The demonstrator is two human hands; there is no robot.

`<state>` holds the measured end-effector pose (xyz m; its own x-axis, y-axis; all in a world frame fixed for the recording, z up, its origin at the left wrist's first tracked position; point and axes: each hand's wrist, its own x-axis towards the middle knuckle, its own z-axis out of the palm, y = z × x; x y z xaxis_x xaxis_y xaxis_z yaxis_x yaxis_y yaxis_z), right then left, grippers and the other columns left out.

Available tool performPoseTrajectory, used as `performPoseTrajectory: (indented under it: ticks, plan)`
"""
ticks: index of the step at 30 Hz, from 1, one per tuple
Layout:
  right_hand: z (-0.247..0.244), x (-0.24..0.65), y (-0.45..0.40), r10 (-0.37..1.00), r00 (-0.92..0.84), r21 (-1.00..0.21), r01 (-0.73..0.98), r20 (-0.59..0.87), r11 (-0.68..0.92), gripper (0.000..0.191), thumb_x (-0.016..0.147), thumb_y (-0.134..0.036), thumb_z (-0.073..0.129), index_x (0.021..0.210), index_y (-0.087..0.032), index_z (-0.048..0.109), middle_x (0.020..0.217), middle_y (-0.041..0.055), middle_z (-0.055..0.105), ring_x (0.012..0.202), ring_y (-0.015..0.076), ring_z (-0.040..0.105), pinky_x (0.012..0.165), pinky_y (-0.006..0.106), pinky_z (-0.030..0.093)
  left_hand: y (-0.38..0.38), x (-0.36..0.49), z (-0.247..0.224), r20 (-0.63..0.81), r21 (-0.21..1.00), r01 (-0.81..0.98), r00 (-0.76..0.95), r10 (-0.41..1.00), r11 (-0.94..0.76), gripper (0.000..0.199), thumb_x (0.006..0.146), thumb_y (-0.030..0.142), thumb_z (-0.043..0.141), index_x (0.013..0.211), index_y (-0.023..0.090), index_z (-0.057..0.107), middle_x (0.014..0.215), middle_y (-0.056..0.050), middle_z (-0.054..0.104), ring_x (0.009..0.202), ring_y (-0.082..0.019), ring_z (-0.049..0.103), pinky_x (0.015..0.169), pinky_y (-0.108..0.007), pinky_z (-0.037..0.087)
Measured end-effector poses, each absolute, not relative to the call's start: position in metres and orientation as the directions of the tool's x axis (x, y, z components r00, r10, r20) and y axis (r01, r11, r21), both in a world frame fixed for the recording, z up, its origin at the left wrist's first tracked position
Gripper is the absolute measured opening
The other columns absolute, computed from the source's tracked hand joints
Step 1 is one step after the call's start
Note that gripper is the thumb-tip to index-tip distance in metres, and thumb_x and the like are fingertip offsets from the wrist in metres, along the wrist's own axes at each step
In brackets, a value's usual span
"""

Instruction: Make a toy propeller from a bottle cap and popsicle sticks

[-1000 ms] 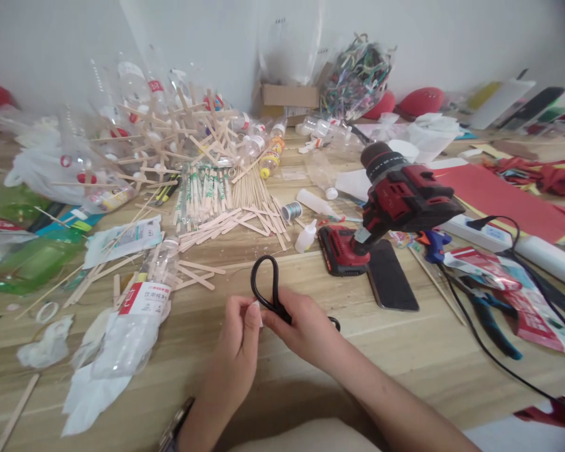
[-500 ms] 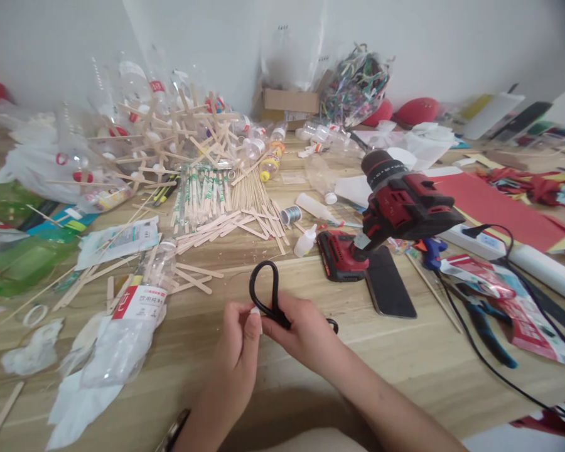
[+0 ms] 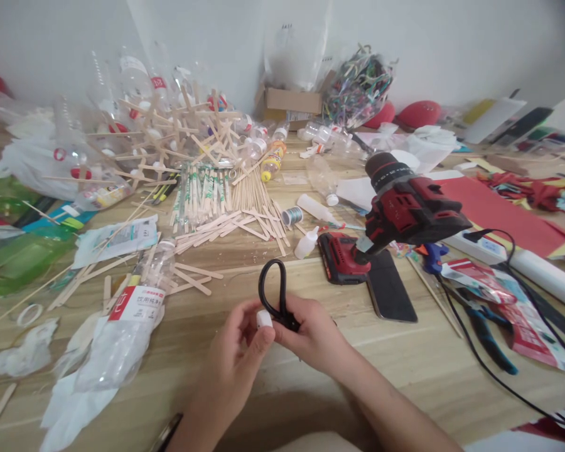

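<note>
My left hand [image 3: 238,355] pinches a small white piece [image 3: 264,319], perhaps a cap, between thumb and fingers. Closed around the middle of what looks like a pair of scissors [image 3: 262,285] is my right hand [image 3: 317,329]. One black handle loop stands up above the fingers; the blades are hidden. Both hands are close together over the near part of the table, with the white piece beside the right thumb. A small white dropper bottle [image 3: 306,243] stands just beyond them. To the right, a red and black cordless drill [image 3: 405,210] stands on its battery.
A phone [image 3: 392,289] lies by the drill, with pliers [image 3: 492,339] and a black cable farther right. An empty plastic bottle [image 3: 132,323] lies at left. Wooden sticks [image 3: 216,229], a thread spool [image 3: 292,216] and piled plastic bottles [image 3: 136,78] occupy the far side.
The black loop has shifted slightly right and turned more upright. More of the white piece shows in my left hand. The view has moved slightly.
</note>
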<state>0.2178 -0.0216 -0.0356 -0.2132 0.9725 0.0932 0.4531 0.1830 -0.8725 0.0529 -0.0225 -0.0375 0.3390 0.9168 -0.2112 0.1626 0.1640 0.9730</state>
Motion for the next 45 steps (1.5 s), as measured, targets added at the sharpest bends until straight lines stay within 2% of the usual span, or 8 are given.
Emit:
performPoseTrajectory:
  ticks: [3,8,13,21,29,33,39,45]
  plan:
    - [-0.036,0.220,-0.023,0.975,-0.188,-0.844,0.498,0.117,0.198,0.022,0.088,-0.036,0.058,0.075,-0.018,0.055,0.064,-0.0041,0.052,0.058,0.0104,0.046,0.052,0.019,0.035,-0.019,0.051,-0.035,-0.228,0.957,0.255,0.370,0.901,0.138,0.047,0.087,0.057,0.055,0.109,0.016,0.065,0.089,-0.007,0.070,0.079,-0.022,0.063,0.075,-0.031,0.051]
    - [-0.038,0.220,-0.025,0.968,-0.184,-0.773,0.584,0.170,0.247,0.015,0.090,-0.033,0.056,0.089,-0.019,0.060,0.071,0.0006,0.061,0.061,0.0142,0.052,0.057,0.024,0.036,-0.020,0.050,-0.029,-0.234,0.961,0.232,0.386,0.892,0.152,0.049,0.092,0.056,0.048,0.116,0.017,0.065,0.100,-0.007,0.073,0.082,-0.022,0.064,0.071,-0.028,0.050]
    - [-0.041,0.219,-0.024,0.958,-0.227,-0.744,0.607,0.177,0.281,0.013,0.091,-0.033,0.054,0.091,-0.021,0.060,0.074,0.0028,0.064,0.063,0.0164,0.056,0.059,0.025,0.038,-0.021,0.050,-0.024,-0.250,0.956,0.245,0.381,0.890,0.163,0.049,0.093,0.055,0.046,0.113,0.016,0.068,0.098,-0.008,0.075,0.081,-0.022,0.065,0.073,-0.027,0.051]
    - [-0.039,0.220,-0.020,0.960,-0.259,-0.802,0.550,0.103,0.235,0.009,0.089,-0.027,0.055,0.087,-0.020,0.060,0.072,-0.0014,0.061,0.062,0.0126,0.053,0.056,0.021,0.039,-0.023,0.049,-0.034,-0.162,0.958,0.280,0.356,0.921,0.060,0.043,0.093,0.049,0.049,0.120,0.019,0.064,0.115,-0.012,0.069,0.101,-0.026,0.064,0.089,-0.033,0.050]
    - [-0.032,0.224,-0.019,0.951,-0.308,-0.895,0.428,-0.010,0.129,0.013,0.091,-0.030,0.056,0.086,-0.019,0.060,0.071,-0.0022,0.058,0.062,0.0112,0.051,0.056,0.020,0.039,-0.024,0.049,-0.028,-0.097,0.958,0.285,0.401,0.911,-0.023,0.035,0.094,0.044,0.050,0.119,0.023,0.065,0.102,-0.008,0.068,0.092,-0.024,0.063,0.082,-0.029,0.051]
    - [-0.032,0.226,-0.020,0.957,-0.289,-0.859,0.479,0.037,0.178,0.014,0.090,-0.031,0.058,0.083,-0.019,0.061,0.068,-0.0022,0.058,0.058,0.0110,0.051,0.053,0.020,0.039,-0.022,0.046,-0.028,-0.099,0.959,0.281,0.456,0.884,-0.038,0.036,0.093,0.043,0.052,0.123,0.026,0.064,0.097,-0.006,0.068,0.085,-0.021,0.063,0.077,-0.027,0.052]
    - [-0.040,0.229,-0.024,0.945,-0.228,-0.695,0.641,0.233,0.326,0.011,0.089,-0.031,0.058,0.090,-0.020,0.060,0.059,-0.0040,0.058,0.047,0.0105,0.048,0.047,0.021,0.036,-0.021,0.043,-0.030,-0.155,0.976,0.206,0.457,0.876,0.065,0.041,0.096,0.044,0.046,0.131,0.027,0.060,0.118,-0.008,0.068,0.102,-0.023,0.064,0.086,-0.028,0.051]
    - [-0.041,0.228,-0.025,0.929,-0.263,-0.647,0.666,0.261,0.371,0.016,0.095,-0.034,0.052,0.097,-0.022,0.061,0.063,-0.0011,0.063,0.052,0.0138,0.056,0.051,0.023,0.042,-0.015,0.046,-0.034,-0.287,0.958,0.138,0.429,0.857,0.252,0.040,0.090,0.049,0.056,0.121,0.025,0.067,0.101,-0.006,0.074,0.086,-0.021,0.068,0.075,-0.027,0.054]
